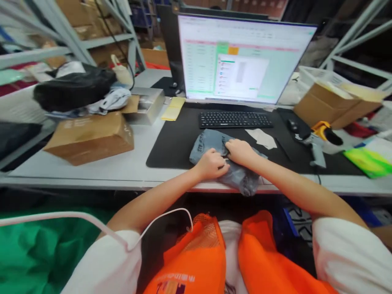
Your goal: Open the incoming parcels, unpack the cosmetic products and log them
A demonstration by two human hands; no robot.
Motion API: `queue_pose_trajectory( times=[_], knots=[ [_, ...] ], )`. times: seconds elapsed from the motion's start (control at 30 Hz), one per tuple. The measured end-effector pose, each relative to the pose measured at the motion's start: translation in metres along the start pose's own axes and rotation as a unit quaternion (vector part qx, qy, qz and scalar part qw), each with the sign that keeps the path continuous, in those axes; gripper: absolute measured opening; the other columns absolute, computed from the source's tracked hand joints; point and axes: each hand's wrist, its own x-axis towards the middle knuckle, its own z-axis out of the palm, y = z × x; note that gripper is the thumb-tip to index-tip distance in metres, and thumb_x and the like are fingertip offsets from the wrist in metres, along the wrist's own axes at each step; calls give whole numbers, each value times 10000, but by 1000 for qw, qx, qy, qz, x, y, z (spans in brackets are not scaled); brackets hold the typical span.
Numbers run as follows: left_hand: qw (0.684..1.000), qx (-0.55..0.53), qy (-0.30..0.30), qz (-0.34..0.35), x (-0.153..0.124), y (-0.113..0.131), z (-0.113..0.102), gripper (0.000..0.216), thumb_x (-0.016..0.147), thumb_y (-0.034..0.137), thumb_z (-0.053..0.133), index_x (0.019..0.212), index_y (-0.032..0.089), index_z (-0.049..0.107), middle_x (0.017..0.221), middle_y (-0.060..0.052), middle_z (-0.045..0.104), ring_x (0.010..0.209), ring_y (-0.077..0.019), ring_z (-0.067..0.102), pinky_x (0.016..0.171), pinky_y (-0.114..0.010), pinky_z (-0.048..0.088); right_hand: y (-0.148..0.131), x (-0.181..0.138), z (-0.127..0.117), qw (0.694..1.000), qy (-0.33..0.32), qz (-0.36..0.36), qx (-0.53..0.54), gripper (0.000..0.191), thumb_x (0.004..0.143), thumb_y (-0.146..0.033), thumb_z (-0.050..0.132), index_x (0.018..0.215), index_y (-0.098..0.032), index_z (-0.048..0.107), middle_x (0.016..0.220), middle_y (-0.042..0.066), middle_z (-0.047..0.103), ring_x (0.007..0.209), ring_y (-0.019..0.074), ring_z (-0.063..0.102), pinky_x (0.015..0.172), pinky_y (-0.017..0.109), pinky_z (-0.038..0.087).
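Observation:
A crumpled grey plastic mailing bag [206,141] with dark printing lies on the black desk mat [171,147], its near end hanging slightly over the desk's front edge. My left hand [212,164] is closed on the bag's middle, fingers curled into the plastic. Just beyond it, my right hand [240,152] also grips the bag with bent fingers. A small whitish bit shows between the two hands; what it is I cannot make out. Beside my right hand lies a torn-looking piece of white paper [262,138].
Behind the bag stand a keyboard [235,120] and a lit monitor [245,61]. A barcode scanner [318,143], mouse [293,125] and cardboard boxes [326,104] are on the right. At left, a brown carton [92,136] sits near yellow slips [173,109]. A white cable [101,224] crosses my left arm.

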Motion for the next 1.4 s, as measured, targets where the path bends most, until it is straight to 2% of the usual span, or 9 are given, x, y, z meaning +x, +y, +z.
queue_pose_trajectory(
  times=[0.3,0.5,0.67,0.77,0.83,0.93,1.07,1.23,1.4],
  knots=[
    [989,-30,46,139,-12,4,-19,483,1036,303,508,565,196,491,563,-3,606,604,-157,526,716,-395,322,13,-8,10,997,66,-18,-23,364,1024,-272,475,1021,-76,782,1075,214,739,1043,308,648,839,383,388],
    [977,-36,103,181,-53,9,-47,443,948,190,604,561,195,388,514,28,502,550,-145,434,668,-373,302,44,-5,7,994,54,95,-26,376,982,-245,497,1023,-43,812,1033,243,756,985,333,683,774,375,410],
    [994,-16,66,88,-80,1,-56,451,970,235,533,552,204,368,518,17,472,569,-157,442,695,-379,334,41,-19,6,996,-6,89,12,336,992,-287,516,990,-113,804,1000,170,762,952,304,684,767,354,427],
    [999,-16,-19,-47,-77,6,-57,302,980,285,533,693,198,569,715,-24,625,749,-191,578,790,-394,389,14,-32,0,988,142,49,37,324,1011,-304,557,1152,-76,740,1172,200,711,1087,332,633,866,389,435],
    [990,-19,-60,-124,-71,13,-58,171,963,279,560,931,178,694,959,-64,712,954,-233,631,885,-413,415,-7,-40,-4,969,240,-27,51,292,1016,-275,581,1196,-84,709,1280,203,659,1189,340,574,931,407,416],
    [979,-2,-90,-181,-64,23,-59,304,961,256,570,1211,157,712,1255,-107,696,1183,-290,601,1005,-456,418,-32,-44,0,963,186,-180,75,195,1031,-187,554,1012,-113,733,1145,160,683,1063,280,590,898,378,417],
    [969,14,-109,-220,-61,29,-56,318,991,266,582,1266,180,717,1312,-112,663,1219,-317,574,1002,-484,432,-45,-37,18,968,101,-196,121,191,1033,-187,583,964,-88,731,1021,137,666,973,249,590,888,354,444],
    [971,-42,-81,-220,-66,23,-51,192,1016,285,596,1064,225,772,1237,-77,683,1175,-278,590,985,-461,427,-44,-33,30,961,133,-182,161,212,1047,-173,551,1079,-82,739,1115,158,662,1071,282,577,972,390,456],
    [978,-88,-36,-188,-71,22,-48,179,1037,239,524,969,189,682,1168,-73,701,1141,-262,594,973,-444,397,-42,-33,32,938,163,-231,199,228,1023,-170,566,1167,-119,735,1236,175,652,1178,311,548,1047,450,426]
  ],
)
